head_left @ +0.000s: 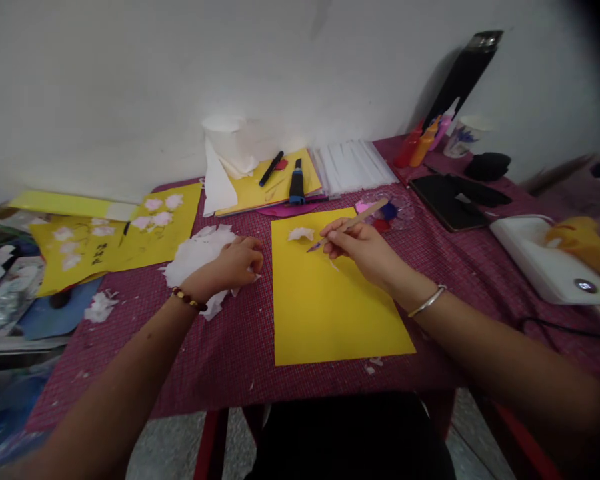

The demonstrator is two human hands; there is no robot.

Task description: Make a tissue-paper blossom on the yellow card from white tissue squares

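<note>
R hand (pixel 356 244) pinches slim wooden brush (pixel 371 211) — I'd dab lightly on rect. yellow paper (pixel 333 320); L hand (pixel 236 261) curled — can't tell grip.

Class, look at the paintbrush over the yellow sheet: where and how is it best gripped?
The paintbrush is likely best pinched low on its slender handle, above the purplish tip, from the right: its tip points down and left, and the right hand pinches it there.

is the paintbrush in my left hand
No, the right hand holds the paintbrush, its tip over the yellow sheet.
</note>
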